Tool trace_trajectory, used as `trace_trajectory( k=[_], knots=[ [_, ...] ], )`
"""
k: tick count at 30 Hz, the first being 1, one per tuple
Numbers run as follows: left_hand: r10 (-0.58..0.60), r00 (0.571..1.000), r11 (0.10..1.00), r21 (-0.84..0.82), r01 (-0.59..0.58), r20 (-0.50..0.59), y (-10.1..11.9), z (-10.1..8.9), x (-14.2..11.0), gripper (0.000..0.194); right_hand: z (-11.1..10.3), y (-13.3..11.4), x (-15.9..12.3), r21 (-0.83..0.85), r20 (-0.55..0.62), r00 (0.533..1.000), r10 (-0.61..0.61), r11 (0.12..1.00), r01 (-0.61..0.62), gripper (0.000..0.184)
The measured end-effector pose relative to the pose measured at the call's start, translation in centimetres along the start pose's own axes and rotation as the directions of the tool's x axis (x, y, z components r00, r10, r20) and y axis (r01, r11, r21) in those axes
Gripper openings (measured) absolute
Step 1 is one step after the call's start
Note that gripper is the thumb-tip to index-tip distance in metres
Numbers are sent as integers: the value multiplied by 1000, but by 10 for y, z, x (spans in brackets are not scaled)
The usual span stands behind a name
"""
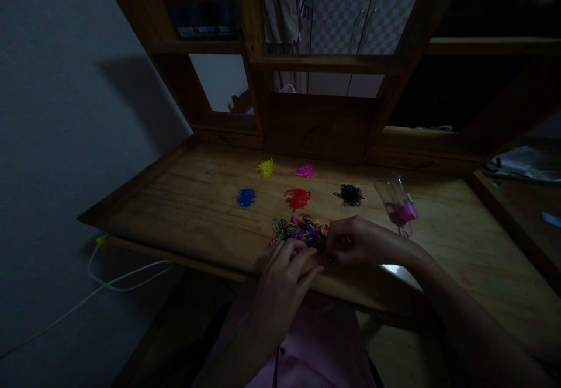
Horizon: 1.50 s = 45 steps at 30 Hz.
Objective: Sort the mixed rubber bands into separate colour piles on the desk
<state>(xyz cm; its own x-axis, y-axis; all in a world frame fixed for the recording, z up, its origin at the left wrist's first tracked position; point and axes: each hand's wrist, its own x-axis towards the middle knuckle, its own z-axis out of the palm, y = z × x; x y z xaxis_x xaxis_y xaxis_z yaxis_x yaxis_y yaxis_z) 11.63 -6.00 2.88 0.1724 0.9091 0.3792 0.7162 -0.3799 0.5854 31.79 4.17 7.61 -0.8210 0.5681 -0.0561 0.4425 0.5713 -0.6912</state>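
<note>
A mixed pile of coloured paper clips point(302, 230) lies near the table's front edge. My left hand point(287, 274) rests at the pile's near side, its fingers stretched out and apart from the thumb. Just right of the pile, my right hand point(355, 242) is bent into a pinch, with a small dark clip showing at its fingertips. Beyond the mixed pile lie single-colour heaps: blue clips point(246, 197), red clips point(298, 198), black clips point(350, 195), yellow clips point(265, 168) and pink clips point(305, 170).
A clear bottle point(397, 189) with a pink lid point(407, 212) lies to the right. A wooden shelf unit point(319, 125) rises along the back of the wooden table point(184, 195). At the left, a white cable point(131, 272) hangs beside the table edge.
</note>
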Motion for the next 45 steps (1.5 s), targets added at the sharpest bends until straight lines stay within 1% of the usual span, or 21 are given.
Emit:
trace_trajectory(
  k=[4,7,11,14,16,17,20,22,23,25,26,29,33,34,36,40,42,45],
  knots=[
    [-18,999,999,-36,17,-49,4,3,2,23,-9,0,-1,138,-24,999,23,990,-20,11],
    [-27,997,998,-60,23,-69,6,7,3,22,-12,2,0,232,-49,997,58,972,-45,9],
    [-18,998,997,-74,14,-65,6,10,4,19,-13,10,3,399,-126,988,88,917,-31,17],
    [-21,999,996,-85,18,-41,6,13,4,16,-19,20,3,507,-198,964,177,860,-54,23],
    [-24,999,995,-93,20,-41,6,15,4,14,-27,29,0,514,-255,927,275,851,-111,26],
    [-23,999,995,-93,19,-41,5,16,3,13,-31,34,-2,499,-299,897,324,855,-142,27],
    [-6,1000,997,-80,4,-22,4,19,3,14,-41,51,-8,415,-467,779,420,881,-226,29],
    [6,1000,997,-73,-6,-4,4,19,2,14,-45,63,-11,351,-550,709,442,892,-284,29],
    [7,1000,998,-70,-7,2,4,20,2,14,-45,68,-12,319,-581,682,444,895,-311,28],
    [3,1000,998,-65,-3,8,5,20,3,13,-44,75,-12,264,-626,645,438,897,-353,28],
    [-1,1000,998,-63,2,14,5,20,3,13,-44,77,-12,243,-643,633,431,899,-364,28],
    [-8,1000,997,-71,8,8,6,20,4,13,-42,75,-12,243,-678,597,429,897,-368,33],
    [-17,1000,995,-94,16,-13,4,18,4,18,-44,56,-13,404,-696,510,505,863,-303,36],
    [-21,1000,995,-94,20,-9,4,17,4,19,-45,51,-13,452,-688,498,528,849,-275,36],
    [-30,1000,996,-79,30,1,2,15,5,20,-47,41,-13,534,-660,492,567,815,-223,35],
    [-38,998,998,-50,40,39,0,12,5,21,-49,28,-12,622,-595,533,602,765,-170,31],
    [-30,997,998,-44,33,77,2,11,4,20,-49,28,-12,628,-599,537,594,765,-146,31],
    [35,987,999,-36,-30,156,5,9,2,18,-49,36,-12,590,-656,513,554,800,-110,30]
  ],
)
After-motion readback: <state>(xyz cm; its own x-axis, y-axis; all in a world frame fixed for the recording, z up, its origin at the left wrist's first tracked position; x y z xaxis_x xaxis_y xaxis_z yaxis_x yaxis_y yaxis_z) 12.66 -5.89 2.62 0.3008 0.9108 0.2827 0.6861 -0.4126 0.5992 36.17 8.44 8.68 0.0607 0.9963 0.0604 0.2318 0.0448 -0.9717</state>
